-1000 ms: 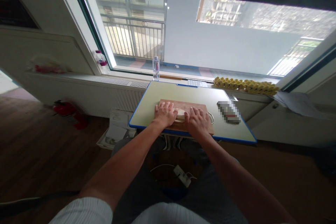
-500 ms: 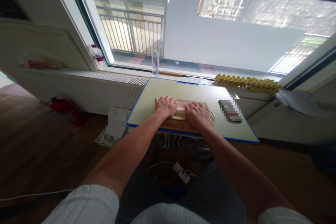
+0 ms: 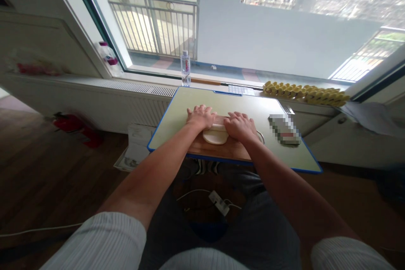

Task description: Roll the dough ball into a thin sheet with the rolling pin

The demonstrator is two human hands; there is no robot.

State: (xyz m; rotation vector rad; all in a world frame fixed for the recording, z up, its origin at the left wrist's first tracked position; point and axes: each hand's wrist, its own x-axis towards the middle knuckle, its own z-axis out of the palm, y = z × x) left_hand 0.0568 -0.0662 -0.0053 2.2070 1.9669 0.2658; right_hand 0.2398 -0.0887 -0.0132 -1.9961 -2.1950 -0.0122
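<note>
Pale, flattened dough (image 3: 215, 137) lies just nearer the body than the fingers, centred between the two hands. A light rolling pin (image 3: 219, 127) lies along its far edge. The left hand (image 3: 200, 118) and right hand (image 3: 241, 125) rest palm-down over the pin's ends, fingers stretched forward and slightly spread rather than clenched. Beneath them is a brown wooden board (image 3: 226, 151), its metal handle (image 3: 261, 136) just right of the right-hand fingers. The blue-edged worktop (image 3: 172, 114) carries it; farther right of those fingers lies a pixelated object (image 3: 284, 129). Beyond the left fingers, a clear bottle (image 3: 185, 69) stands upright by the window.
</note>
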